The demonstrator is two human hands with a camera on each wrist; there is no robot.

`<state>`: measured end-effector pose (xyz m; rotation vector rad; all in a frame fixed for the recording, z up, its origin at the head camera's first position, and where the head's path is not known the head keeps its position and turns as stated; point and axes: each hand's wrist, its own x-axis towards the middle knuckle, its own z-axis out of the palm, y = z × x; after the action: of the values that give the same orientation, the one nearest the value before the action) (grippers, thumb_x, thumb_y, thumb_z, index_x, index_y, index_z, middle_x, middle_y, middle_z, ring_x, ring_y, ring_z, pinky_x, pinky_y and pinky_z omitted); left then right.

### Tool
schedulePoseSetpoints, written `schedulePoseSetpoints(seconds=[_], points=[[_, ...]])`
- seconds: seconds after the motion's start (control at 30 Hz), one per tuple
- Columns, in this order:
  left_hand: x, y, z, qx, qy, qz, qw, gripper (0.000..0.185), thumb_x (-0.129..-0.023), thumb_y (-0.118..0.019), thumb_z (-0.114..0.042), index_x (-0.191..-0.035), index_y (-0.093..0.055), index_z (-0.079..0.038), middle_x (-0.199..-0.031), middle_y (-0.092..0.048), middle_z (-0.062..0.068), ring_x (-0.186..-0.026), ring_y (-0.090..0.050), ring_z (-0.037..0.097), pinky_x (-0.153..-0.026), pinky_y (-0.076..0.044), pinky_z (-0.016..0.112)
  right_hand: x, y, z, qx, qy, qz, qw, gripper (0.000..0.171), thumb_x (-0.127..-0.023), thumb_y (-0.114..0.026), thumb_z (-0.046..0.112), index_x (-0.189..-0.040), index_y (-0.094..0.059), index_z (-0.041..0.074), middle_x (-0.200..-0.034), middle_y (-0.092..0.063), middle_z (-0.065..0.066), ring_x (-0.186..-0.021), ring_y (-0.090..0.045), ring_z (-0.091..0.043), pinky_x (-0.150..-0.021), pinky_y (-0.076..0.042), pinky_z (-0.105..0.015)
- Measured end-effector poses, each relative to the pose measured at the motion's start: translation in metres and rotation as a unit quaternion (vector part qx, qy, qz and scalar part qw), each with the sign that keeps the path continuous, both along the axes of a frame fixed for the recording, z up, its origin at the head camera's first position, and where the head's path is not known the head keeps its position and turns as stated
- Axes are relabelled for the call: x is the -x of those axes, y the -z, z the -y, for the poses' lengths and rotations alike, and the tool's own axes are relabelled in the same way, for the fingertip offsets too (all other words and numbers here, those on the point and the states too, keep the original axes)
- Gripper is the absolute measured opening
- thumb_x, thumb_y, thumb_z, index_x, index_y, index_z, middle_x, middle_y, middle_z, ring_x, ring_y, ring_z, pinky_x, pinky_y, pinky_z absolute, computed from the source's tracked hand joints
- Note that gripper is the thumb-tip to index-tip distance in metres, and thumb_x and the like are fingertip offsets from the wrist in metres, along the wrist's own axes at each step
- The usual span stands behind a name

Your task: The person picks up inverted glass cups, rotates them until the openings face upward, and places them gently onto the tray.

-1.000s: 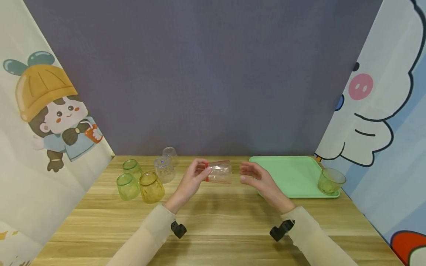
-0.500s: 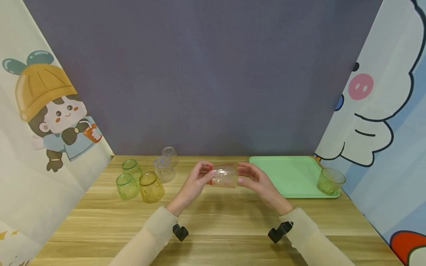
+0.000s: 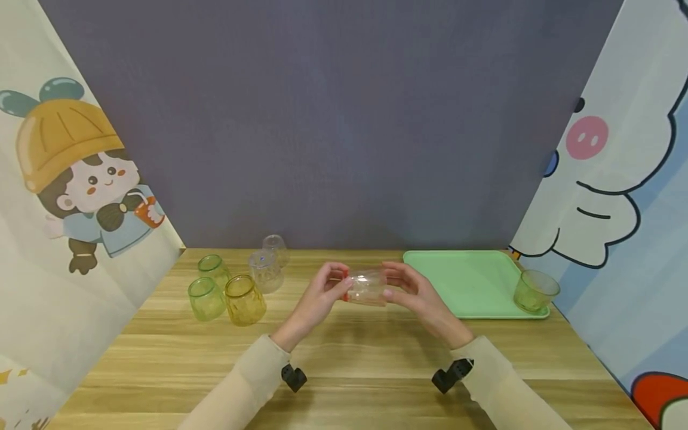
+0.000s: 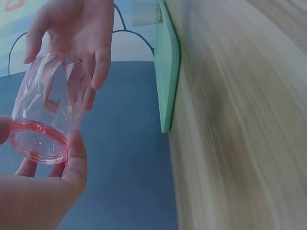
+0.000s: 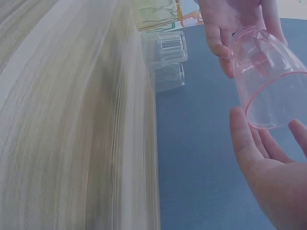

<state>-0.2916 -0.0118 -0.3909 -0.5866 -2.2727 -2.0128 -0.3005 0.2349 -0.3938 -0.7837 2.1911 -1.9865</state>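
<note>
1. A slate-grey backdrop (image 3: pixel 344 119) with a fine, woven-looking surface rises behind the table's far edge.
2. The table (image 3: pixel 349 370) has a streaked wood grain in tan and brown.
3. A mint-green tray (image 3: pixel 462 280), flat with rounded corners and a low rim, lies at the table's far right corner.
4. The right hand (image 3: pixel 416 292) spreads thumb and fingers about the pink cup's mouth; whether they press the wall, I cannot tell.
5. The left hand (image 3: pixel 317 294) pinches the pink cup at its base, thumb in front and fingers behind.
6. A pale green tumbler (image 3: pixel 536 291), see-through, stands on the tray's near right corner.
7. Towards the table's far left corner stand an amber tumbler (image 3: pixel 245 300), dimpled and rounded, and two green glasses (image 3: pixel 206 300) beside it.
8. Two colourless tumblers (image 3: pixel 266 272) stand behind those, nearer the table's far edge.
9. The pink cup (image 3: pixel 367 286) lies sideways in the air above the table, towards its far edge: transparent, smooth, faintly rosy, with a red ring round its base and a thin pink line at the mouth.
</note>
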Motion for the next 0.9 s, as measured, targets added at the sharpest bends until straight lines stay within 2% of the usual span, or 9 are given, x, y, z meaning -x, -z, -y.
schedulePoseSetpoints(seconds=[0.23, 0.53, 0.67, 0.77, 0.9], points=[[-0.0005, 0.0018, 0.0000, 0.002, 0.009, -0.003, 0.9999, 0.033, -0.101, -0.061, -0.013, -0.129, -0.051, 0.002, -0.118, -0.058, 0.019, -0.099, -0.063, 0.025, -0.086, -0.055, 0.033, 0.0006, 0.0000, -0.0002, 0.001, -0.010, -0.006, 1.000, 0.060, -0.096, -0.070, 0.013, -0.150, -0.045, 0.009, -0.144, -0.051, -0.020, -0.133, -0.047, -0.040, -0.098, -0.051, -0.036], [-0.0023, 0.0037, -0.0009, -0.008, 0.022, 0.012, 0.9996, 0.034, -0.100, -0.063, -0.011, -0.126, -0.050, 0.007, -0.115, -0.058, 0.019, -0.092, -0.063, 0.018, -0.081, -0.056, 0.032, -0.0026, 0.0000, -0.0011, 0.001, -0.027, 0.002, 1.000, 0.062, -0.093, -0.073, 0.012, -0.148, -0.046, 0.008, -0.142, -0.052, -0.018, -0.131, -0.048, -0.038, -0.093, -0.055, -0.037], [-0.0032, 0.0040, 0.0000, 0.001, 0.025, 0.014, 0.9996, 0.033, -0.101, -0.063, -0.013, -0.126, -0.051, 0.005, -0.115, -0.058, 0.018, -0.095, -0.063, 0.020, -0.082, -0.056, 0.033, -0.0027, 0.0011, -0.0018, 0.001, -0.028, -0.001, 1.000, 0.060, -0.094, -0.073, 0.012, -0.148, -0.047, 0.009, -0.142, -0.053, -0.018, -0.130, -0.049, -0.038, -0.092, -0.055, -0.037], [-0.0037, 0.0036, 0.0008, 0.007, 0.029, 0.015, 0.9995, 0.032, -0.101, -0.063, -0.014, -0.126, -0.052, 0.002, -0.116, -0.058, 0.018, -0.098, -0.064, 0.027, -0.083, -0.056, 0.035, -0.0021, 0.0018, -0.0025, 0.000, -0.030, -0.009, 1.000, 0.059, -0.093, -0.074, 0.011, -0.147, -0.049, 0.009, -0.140, -0.054, -0.018, -0.128, -0.050, -0.038, -0.091, -0.056, -0.037], [-0.0042, 0.0011, 0.0037, 0.035, 0.034, 0.012, 0.9988, 0.032, -0.101, -0.064, -0.017, -0.126, -0.053, 0.000, -0.118, -0.059, 0.017, -0.104, -0.063, 0.029, -0.087, -0.054, 0.037, 0.0001, 0.0017, -0.0040, -0.006, -0.034, -0.029, 0.999, 0.057, -0.093, -0.074, 0.008, -0.144, -0.050, 0.006, -0.137, -0.056, -0.019, -0.126, -0.052, -0.039, -0.090, -0.056, -0.036]])
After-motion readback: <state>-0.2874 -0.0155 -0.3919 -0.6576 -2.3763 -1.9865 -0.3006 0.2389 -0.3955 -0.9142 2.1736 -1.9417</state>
